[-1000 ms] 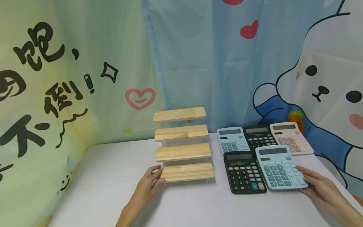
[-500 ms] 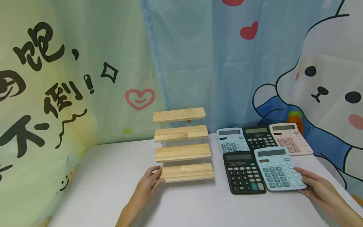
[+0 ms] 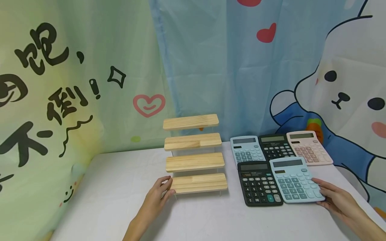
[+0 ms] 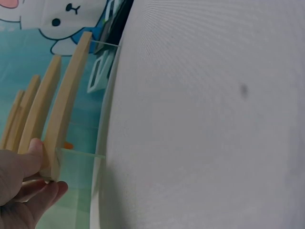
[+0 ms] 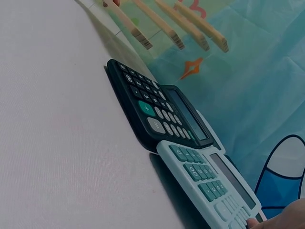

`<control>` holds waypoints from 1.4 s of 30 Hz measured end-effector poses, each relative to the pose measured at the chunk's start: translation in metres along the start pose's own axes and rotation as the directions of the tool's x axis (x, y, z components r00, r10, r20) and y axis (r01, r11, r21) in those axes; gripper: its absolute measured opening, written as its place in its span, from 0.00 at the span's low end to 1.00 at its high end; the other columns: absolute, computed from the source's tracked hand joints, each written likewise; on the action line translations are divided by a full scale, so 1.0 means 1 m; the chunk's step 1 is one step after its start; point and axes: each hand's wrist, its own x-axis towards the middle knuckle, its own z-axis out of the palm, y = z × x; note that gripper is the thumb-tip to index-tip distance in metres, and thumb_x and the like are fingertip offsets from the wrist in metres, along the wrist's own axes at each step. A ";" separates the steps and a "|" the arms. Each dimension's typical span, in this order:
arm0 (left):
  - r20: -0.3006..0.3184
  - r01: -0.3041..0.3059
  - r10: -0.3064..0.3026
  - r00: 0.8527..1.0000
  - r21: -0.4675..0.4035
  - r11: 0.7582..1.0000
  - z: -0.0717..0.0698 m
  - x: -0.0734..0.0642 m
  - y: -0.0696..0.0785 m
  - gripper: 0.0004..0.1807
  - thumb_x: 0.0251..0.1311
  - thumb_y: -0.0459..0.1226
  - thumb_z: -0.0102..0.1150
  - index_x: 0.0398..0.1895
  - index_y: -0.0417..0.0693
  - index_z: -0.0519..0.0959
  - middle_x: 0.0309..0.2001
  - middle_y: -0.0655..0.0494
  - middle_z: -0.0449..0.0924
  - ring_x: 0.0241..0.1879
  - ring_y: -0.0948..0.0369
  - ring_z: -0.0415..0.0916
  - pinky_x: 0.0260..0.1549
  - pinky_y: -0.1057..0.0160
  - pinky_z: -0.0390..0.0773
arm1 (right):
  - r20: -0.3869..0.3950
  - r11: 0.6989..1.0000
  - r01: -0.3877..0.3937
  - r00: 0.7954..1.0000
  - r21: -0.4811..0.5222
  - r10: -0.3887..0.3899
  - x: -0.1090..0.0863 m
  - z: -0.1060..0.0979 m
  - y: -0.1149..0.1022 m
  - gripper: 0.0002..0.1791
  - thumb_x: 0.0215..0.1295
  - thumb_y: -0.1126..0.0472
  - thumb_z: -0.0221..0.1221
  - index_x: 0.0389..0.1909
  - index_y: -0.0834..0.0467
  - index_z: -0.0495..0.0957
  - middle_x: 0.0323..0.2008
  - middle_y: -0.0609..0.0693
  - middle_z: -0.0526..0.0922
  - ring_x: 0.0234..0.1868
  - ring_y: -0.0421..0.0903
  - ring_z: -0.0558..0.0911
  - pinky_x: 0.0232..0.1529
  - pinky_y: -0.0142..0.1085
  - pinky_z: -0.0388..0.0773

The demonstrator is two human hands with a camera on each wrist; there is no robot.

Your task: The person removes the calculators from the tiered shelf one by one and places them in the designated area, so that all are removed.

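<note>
My left hand [image 3: 158,192] grips the left end of the lowest board [image 3: 200,183] on a four-step wooden rack. In the left wrist view, the thumb lies on one face of that board and the fingers curl on the other. My right hand [image 3: 340,200] holds the lower right edge of a light blue calculator [image 3: 297,182], which faces up and leans close against a black calculator [image 3: 260,184] on its left. Only a small part of the hand shows in the right wrist view, at the blue calculator's edge [image 5: 207,214], where a shadow lies below.
Behind the front pair stand another light blue calculator [image 3: 247,147], a black one [image 3: 275,145] and a pink one [image 3: 310,149], partly overlapped by the front ones. A white cloth covers the table [image 3: 120,187]. Printed curtains [image 3: 196,73] hang right behind the rack and calculators.
The light blue calculator and my right hand have moved slightly left and down, closer to the black calculator. My left hand keeps its place on the rack.
</note>
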 end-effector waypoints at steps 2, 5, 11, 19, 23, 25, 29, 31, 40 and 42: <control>-0.006 -0.004 0.004 1.000 0.001 1.000 0.000 0.000 0.000 0.24 0.61 0.36 0.61 0.57 0.29 0.75 0.60 0.40 0.73 0.55 0.47 0.78 0.50 0.56 0.82 | -0.001 1.000 -0.010 1.000 -0.007 0.010 0.001 0.000 0.000 0.33 0.78 0.60 0.39 0.76 0.51 0.36 0.31 0.21 0.71 0.37 0.29 0.78 0.42 0.33 0.81; -0.019 -0.011 0.012 1.000 0.007 1.000 0.000 0.000 0.000 0.24 0.60 0.35 0.62 0.57 0.29 0.75 0.59 0.40 0.74 0.54 0.47 0.79 0.49 0.56 0.82 | -0.007 0.999 -0.018 1.000 -0.033 0.018 0.003 -0.001 0.000 0.34 0.78 0.60 0.41 0.75 0.59 0.34 0.38 0.29 0.74 0.36 0.27 0.78 0.44 0.32 0.82; -0.026 -0.013 0.013 1.000 0.007 1.000 0.001 0.001 0.000 0.24 0.60 0.36 0.62 0.56 0.29 0.75 0.59 0.39 0.74 0.55 0.46 0.78 0.49 0.55 0.82 | -0.046 0.981 0.003 0.999 -0.194 -0.012 0.006 -0.001 0.001 0.31 0.78 0.60 0.39 0.74 0.62 0.38 0.75 0.67 0.44 0.35 0.21 0.74 0.43 0.28 0.81; -0.032 -0.027 0.027 0.999 0.008 1.000 0.000 0.001 0.000 0.24 0.60 0.36 0.62 0.56 0.28 0.75 0.59 0.39 0.74 0.55 0.46 0.78 0.48 0.56 0.82 | -0.034 0.899 0.050 0.997 -0.436 -0.072 0.000 -0.001 -0.004 0.30 0.72 0.68 0.42 0.73 0.66 0.46 0.71 0.76 0.44 0.40 0.28 0.73 0.41 0.26 0.82; -0.042 -0.038 0.039 0.998 0.012 0.999 0.000 0.002 0.000 0.24 0.60 0.36 0.62 0.56 0.28 0.76 0.58 0.39 0.74 0.54 0.47 0.79 0.47 0.56 0.83 | -0.014 0.846 0.079 0.995 -0.528 -0.102 -0.002 -0.001 -0.005 0.30 0.71 0.70 0.43 0.72 0.67 0.50 0.65 0.79 0.51 0.45 0.40 0.75 0.42 0.30 0.83; -0.043 -0.042 0.042 0.998 0.014 0.999 0.000 0.001 0.000 0.24 0.60 0.35 0.62 0.56 0.28 0.76 0.58 0.39 0.74 0.53 0.47 0.80 0.46 0.56 0.83 | -0.012 0.813 0.094 0.992 -0.575 -0.123 -0.003 -0.001 -0.005 0.29 0.70 0.70 0.44 0.71 0.67 0.52 0.63 0.79 0.56 0.46 0.43 0.74 0.41 0.29 0.83; -0.046 -0.047 0.048 0.998 0.021 0.999 0.001 0.000 0.000 0.24 0.59 0.35 0.63 0.56 0.28 0.76 0.57 0.39 0.75 0.52 0.47 0.80 0.46 0.57 0.83 | -0.017 0.728 0.110 0.986 -0.677 -0.165 -0.004 -0.001 -0.003 0.30 0.68 0.70 0.49 0.70 0.68 0.55 0.55 0.77 0.66 0.45 0.49 0.74 0.35 0.28 0.80; -0.045 -0.043 0.043 0.998 0.018 0.999 0.002 0.000 0.000 0.24 0.59 0.35 0.63 0.56 0.29 0.76 0.57 0.39 0.75 0.52 0.48 0.80 0.45 0.57 0.84 | -0.024 0.698 0.107 0.984 -0.708 -0.175 -0.004 -0.001 -0.002 0.31 0.67 0.69 0.51 0.69 0.69 0.55 0.53 0.76 0.69 0.44 0.51 0.74 0.34 0.28 0.78; -0.041 -0.040 0.041 0.998 0.003 0.999 0.001 -0.001 0.001 0.24 0.59 0.35 0.63 0.56 0.28 0.76 0.58 0.39 0.74 0.51 0.48 0.80 0.45 0.58 0.84 | -0.041 0.661 0.106 0.978 -0.743 -0.203 -0.006 0.006 -0.001 0.31 0.66 0.69 0.51 0.69 0.70 0.55 0.54 0.80 0.68 0.44 0.54 0.75 0.32 0.29 0.78; -0.045 -0.052 0.052 0.998 0.006 0.999 0.001 -0.001 0.001 0.24 0.60 0.35 0.62 0.56 0.28 0.76 0.58 0.39 0.74 0.52 0.48 0.80 0.45 0.58 0.84 | -0.041 0.671 0.104 0.979 -0.734 -0.197 -0.006 0.006 -0.002 0.31 0.66 0.69 0.51 0.69 0.70 0.54 0.53 0.79 0.68 0.43 0.53 0.75 0.32 0.29 0.78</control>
